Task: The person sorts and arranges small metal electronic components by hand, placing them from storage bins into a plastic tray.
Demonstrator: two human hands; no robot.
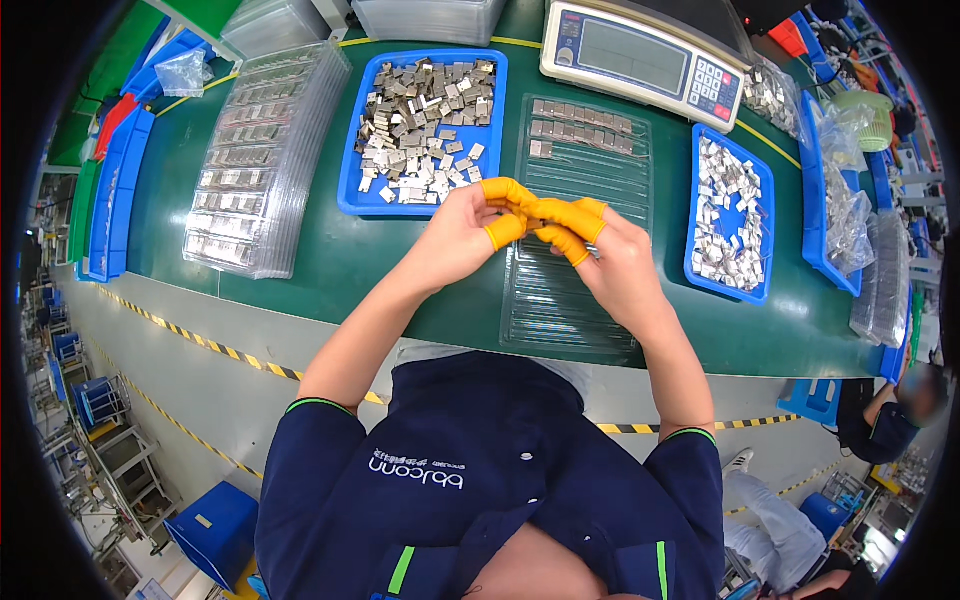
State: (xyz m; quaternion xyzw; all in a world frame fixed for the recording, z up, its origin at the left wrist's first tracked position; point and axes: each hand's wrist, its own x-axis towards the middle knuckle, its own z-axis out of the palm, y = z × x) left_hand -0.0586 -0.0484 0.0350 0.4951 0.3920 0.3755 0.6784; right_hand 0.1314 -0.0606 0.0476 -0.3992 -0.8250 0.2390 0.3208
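My left hand [478, 228] and my right hand [595, 240] meet above the near edge of the blue parts tray, fingertips pinched together in yellow finger cots. A small dark piece shows between the fingers, mostly hidden, so its kind cannot be made out. Beneath my hands lies a clear plastic blister tray [570, 290] with narrow slots; small metal parts fill several slots at its far end. The blue tray [352, 200] to the left holds many loose small metal housings [430, 115]. Right of my hands, another blue tray [692, 240] holds small white-and-silver parts [728, 215].
A stack of filled clear trays [265, 160] stands at the left of the green table [390, 260]. A digital scale [640, 60] is at the back right. Blue bins [815, 200] with plastic bags line the right edge. Another person [885, 415] sits at the far right.
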